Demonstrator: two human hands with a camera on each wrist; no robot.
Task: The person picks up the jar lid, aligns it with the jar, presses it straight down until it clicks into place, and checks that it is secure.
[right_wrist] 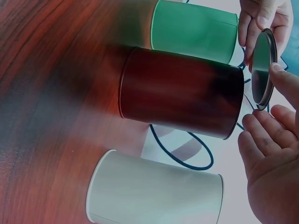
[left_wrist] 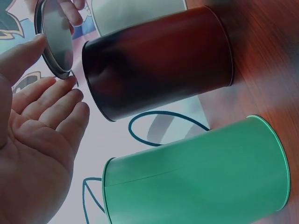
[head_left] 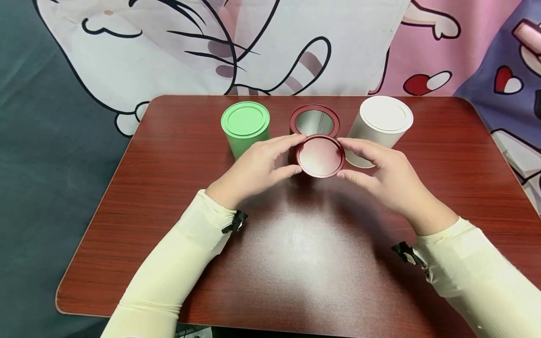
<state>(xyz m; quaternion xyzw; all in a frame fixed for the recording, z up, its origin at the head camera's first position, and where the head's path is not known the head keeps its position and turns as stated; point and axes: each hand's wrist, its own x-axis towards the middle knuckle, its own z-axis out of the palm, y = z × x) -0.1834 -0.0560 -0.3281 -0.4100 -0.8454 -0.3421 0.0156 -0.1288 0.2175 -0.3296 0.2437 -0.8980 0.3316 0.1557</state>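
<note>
Both hands hold a round dark red lid [head_left: 320,156] between them. My left hand [head_left: 263,165] pinches its left edge with thumb and fingers, and my right hand [head_left: 385,176] pinches the right edge. Right behind the lid stands a dark red can [left_wrist: 159,65], upright, its top uncovered and the shiny inside showing in the head view. In both wrist views a gap shows between lid and can rim, with the lid's silvery underside visible. A green can [head_left: 246,123] with its lid on stands left of the red one, near my left hand. Beside my right fingers is a white can [head_left: 382,119], also lidded.
The cans stand in a row toward the far edge of a brown wood-grain table [head_left: 169,225]. Behind the table hangs a cloth [head_left: 139,61] printed with cartoon figures. Light reflects off the tabletop in front of the hands.
</note>
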